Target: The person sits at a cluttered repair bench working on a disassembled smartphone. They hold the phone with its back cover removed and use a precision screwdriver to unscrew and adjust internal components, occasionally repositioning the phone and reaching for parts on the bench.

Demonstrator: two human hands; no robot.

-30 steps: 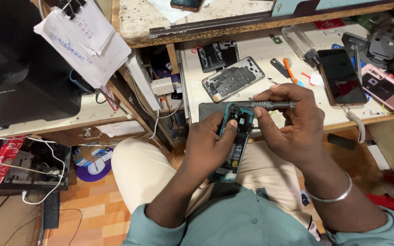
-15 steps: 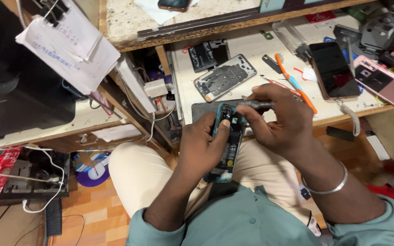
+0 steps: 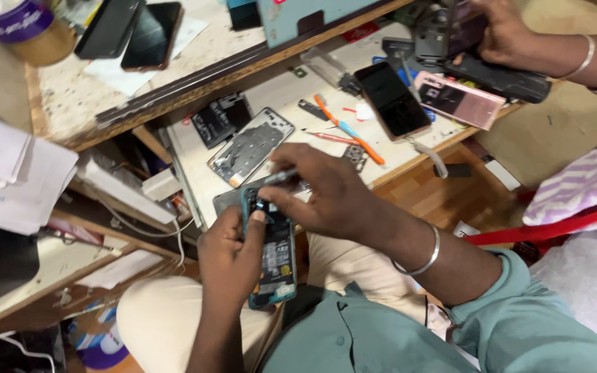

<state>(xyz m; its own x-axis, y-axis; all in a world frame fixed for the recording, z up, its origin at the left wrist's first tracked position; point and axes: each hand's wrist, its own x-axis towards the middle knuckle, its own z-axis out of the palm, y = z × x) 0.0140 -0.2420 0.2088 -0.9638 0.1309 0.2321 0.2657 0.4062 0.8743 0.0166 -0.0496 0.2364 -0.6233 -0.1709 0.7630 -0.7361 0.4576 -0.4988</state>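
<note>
Teal-edged, the opened phone shows its dark insides, held above my lap just before the bench. My left hand fingers wrap it; my right hand fingers pinch a slim metal tool at its top.

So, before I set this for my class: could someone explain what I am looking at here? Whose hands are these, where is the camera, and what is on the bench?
The camera sits on a person's head and looks down at their lap and a low workbench.

Their left hand grips an opened phone with a teal frame, its inner parts showing. Their right hand holds a thin metal tool at the phone's top end.

On the bench lie a phone back panel, a dark phone, a pink phone and an orange tool.

The hand at top right is another person's, resting on dark equipment.
</note>
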